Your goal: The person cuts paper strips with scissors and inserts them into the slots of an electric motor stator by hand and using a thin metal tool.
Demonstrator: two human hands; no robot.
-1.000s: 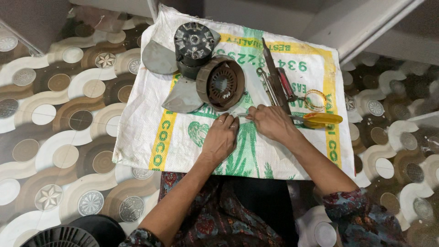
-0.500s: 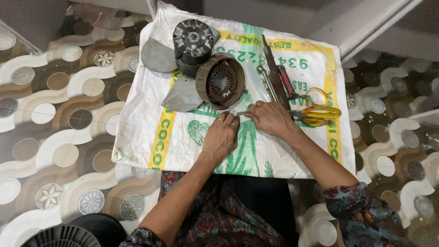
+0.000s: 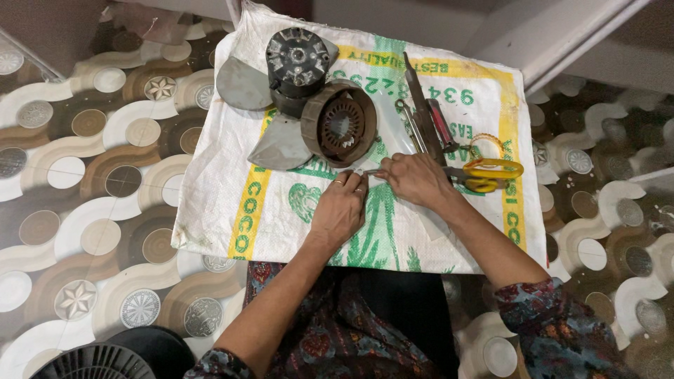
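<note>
My left hand (image 3: 342,209) and my right hand (image 3: 415,180) meet near the middle of the frame, over a white woven sack (image 3: 217,210) spread flat on the patterned floor (image 3: 84,175). Both are curled, fingertips pinched together on a small pale strip (image 3: 371,171) that runs between them; it is too small for me to tell what it is made of. The left hand lies knuckles up with two rings showing, its fingers closed on the strip's left end. The right hand is closed on the other end, its back turned to the camera. Just above my hands, touching the sack, lies a round brown motor stator ring (image 3: 340,123) with a toothed core inside. Behind it, toward the upper middle of the frame, stands a dark fan motor (image 3: 298,63) with grey metal blades (image 3: 242,84) spreading to the left and lower left. To the right of the ring lie a long flat file (image 3: 418,98) and a red-handled tool (image 3: 442,126) side by side, pointing up the frame. Yellow-handled scissors (image 3: 491,174) lie just right of my right hand, near a small loop of orange wire (image 3: 484,140). In the lower left corner sits a black ribbed round part (image 3: 91,361).
</note>
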